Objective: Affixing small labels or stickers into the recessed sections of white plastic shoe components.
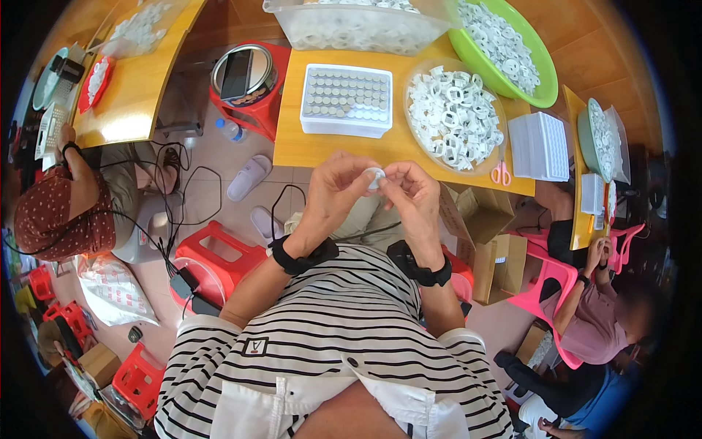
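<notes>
Centre frame: our left hand (pixel 333 192) and right hand (pixel 411 192) pinch one small white plastic ring (pixel 374 178) together at fingertips, raised close for sight. Above, white compartment tray (pixel 346 100) and round dish of white rings (pixel 453 117) within reach.

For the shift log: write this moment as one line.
left hand: pinching small white ring | right hand: pinching same ring | ahead: white tray of round pieces, clear bowl of white rings on yellow table
</notes>
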`<state>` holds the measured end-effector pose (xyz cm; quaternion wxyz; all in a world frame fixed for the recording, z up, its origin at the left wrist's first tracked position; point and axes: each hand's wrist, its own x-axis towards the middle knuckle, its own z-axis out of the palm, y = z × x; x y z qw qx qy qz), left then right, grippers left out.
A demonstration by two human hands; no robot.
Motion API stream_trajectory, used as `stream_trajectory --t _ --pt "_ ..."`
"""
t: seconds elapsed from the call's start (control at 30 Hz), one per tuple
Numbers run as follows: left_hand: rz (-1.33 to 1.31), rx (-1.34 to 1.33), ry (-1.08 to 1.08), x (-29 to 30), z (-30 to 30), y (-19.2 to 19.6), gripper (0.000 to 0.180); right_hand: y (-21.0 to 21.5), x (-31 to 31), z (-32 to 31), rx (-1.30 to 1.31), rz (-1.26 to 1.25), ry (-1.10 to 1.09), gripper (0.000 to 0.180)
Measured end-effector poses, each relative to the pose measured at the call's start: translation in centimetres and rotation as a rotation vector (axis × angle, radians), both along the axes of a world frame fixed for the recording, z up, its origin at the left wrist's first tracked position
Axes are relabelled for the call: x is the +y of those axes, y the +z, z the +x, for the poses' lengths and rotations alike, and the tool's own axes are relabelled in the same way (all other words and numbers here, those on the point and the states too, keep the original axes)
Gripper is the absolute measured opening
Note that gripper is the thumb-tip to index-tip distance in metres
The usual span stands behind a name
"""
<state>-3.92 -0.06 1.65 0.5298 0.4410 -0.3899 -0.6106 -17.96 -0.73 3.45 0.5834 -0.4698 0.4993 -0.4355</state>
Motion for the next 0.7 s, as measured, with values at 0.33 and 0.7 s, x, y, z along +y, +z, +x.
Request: stream_trajectory --t 0.33,0.7 --pt "-0.190 -0.259 0.071 0.01 0.26 -0.32 0.016 -0.27 -0.16 0.67 -0.147 0.014 -0.040 0.007" --pt "-0.059 -0.059 -0.025 -0.01 0.50 0.58 0.010 -0.41 0.35 0.86 -0.277 0.066 -0.086 0.007"
